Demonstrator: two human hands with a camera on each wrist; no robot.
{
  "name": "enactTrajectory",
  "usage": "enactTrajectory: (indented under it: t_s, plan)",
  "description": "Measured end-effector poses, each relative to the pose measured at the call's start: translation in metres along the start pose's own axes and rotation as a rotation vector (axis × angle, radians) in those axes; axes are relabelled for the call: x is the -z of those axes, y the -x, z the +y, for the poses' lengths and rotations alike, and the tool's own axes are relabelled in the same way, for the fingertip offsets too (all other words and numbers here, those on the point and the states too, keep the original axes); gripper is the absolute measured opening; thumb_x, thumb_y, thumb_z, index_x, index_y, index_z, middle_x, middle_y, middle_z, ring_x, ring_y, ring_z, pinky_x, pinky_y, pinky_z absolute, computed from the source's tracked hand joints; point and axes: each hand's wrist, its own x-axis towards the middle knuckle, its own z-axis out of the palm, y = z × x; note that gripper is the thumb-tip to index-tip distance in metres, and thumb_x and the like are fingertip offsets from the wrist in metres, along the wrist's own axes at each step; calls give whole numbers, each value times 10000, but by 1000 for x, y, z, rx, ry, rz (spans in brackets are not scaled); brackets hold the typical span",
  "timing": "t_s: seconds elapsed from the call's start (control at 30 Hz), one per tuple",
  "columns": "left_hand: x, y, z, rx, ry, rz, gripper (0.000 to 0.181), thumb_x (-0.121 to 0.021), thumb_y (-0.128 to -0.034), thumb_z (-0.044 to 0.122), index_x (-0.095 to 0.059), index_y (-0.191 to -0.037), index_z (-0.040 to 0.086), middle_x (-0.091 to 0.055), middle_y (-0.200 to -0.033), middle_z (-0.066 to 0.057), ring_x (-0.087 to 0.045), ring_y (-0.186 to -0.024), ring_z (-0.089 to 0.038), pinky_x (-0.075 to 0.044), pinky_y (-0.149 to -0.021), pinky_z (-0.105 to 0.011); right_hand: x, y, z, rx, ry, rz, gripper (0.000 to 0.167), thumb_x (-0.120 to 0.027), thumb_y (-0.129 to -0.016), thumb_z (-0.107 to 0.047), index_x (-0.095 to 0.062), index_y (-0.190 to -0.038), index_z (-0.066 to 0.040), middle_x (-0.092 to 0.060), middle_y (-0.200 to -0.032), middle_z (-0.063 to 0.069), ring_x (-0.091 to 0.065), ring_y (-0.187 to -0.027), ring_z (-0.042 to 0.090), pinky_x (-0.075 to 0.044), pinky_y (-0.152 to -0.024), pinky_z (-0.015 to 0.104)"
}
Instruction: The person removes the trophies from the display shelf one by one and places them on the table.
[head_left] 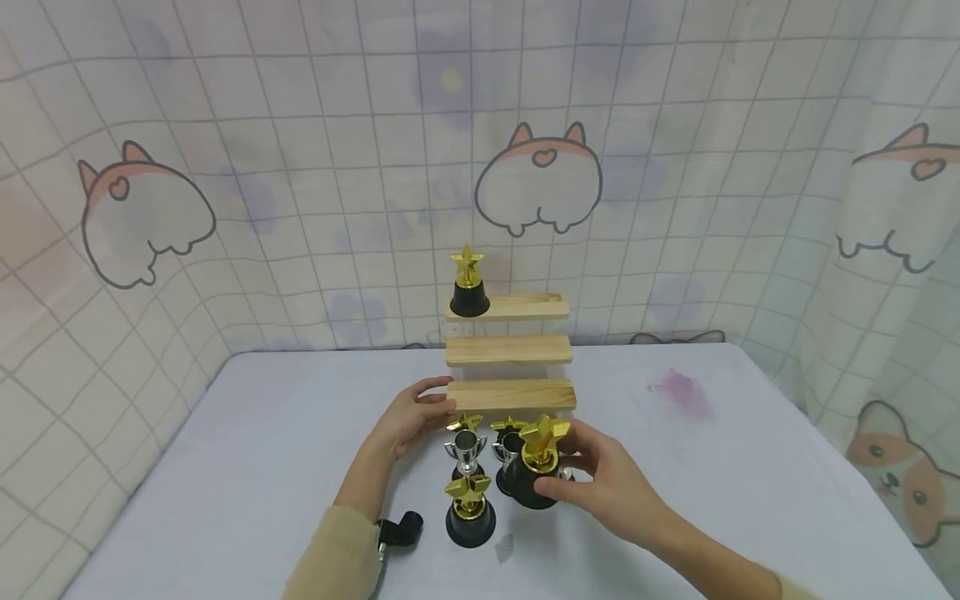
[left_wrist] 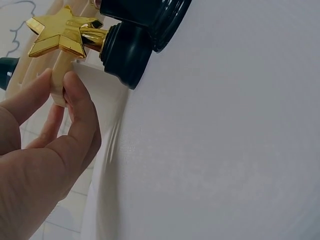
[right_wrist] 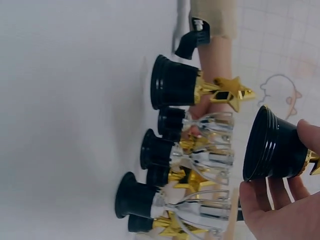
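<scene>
My right hand [head_left: 611, 483] grips the black base of a gold star trophy [head_left: 534, 483]. In the right wrist view that trophy's base [right_wrist: 277, 147] is lifted off the table, thumb on one side and fingers on the other. My left hand [head_left: 408, 417] pinches the left end of the lowest wooden plank [head_left: 512, 395] of a three-step stand; the left wrist view shows the plank end [left_wrist: 60, 82] between thumb and fingers. Before the stand are silver cup trophies [head_left: 467, 450] and more star trophies; one star trophy [head_left: 470, 512] stands nearest the front.
Another star trophy [head_left: 468, 287] stands at the left of the top plank [head_left: 528, 307]. The middle plank [head_left: 510, 350] lies between. A white-covered table [head_left: 262, 483] carries everything, and a patterned curtain [head_left: 337, 167] hangs behind. A pink stain [head_left: 684, 392] marks the right side.
</scene>
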Motion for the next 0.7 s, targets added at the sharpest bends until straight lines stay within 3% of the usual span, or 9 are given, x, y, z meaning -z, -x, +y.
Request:
enactTrajectory:
  t_s: [0.23, 0.5, 0.7]
  plan:
    - [0, -1, 2, -2, 0, 2, 548, -704, -943, -37, -516, -1457, 9, -618, -1268, -261, -707, -965, -256, -615, -880, -349, -8, 3, 13, -78, -57, -4, 578, -856, -858, -167, -578, -1339, -9, -645, -1252, 121, -624, -1165, 308, -508, -1061, 468]
    - [-1, 2, 2, 1, -16, 4, 551, -709, -947, -21, -512, -1461, 12, -611, -1285, -263, -701, -994, -262, -610, -896, -359, -19, 3, 34, -144, -135, -29, 566, -850, -859, -141, -567, -1319, 26, -641, -1246, 134, -622, -1176, 310, -543, -1015, 346]
    - [-1, 1, 2, 7, -23, 14, 544, -712, -945, -20, -521, -1453, 13, -607, -1288, -262, -698, -1007, -265, -607, -905, -360, -24, 4, 42, -188, -161, -36, 611, -849, -856, -131, -542, -1352, 52, -641, -1248, 131, -613, -1192, 314, -545, -1010, 329]
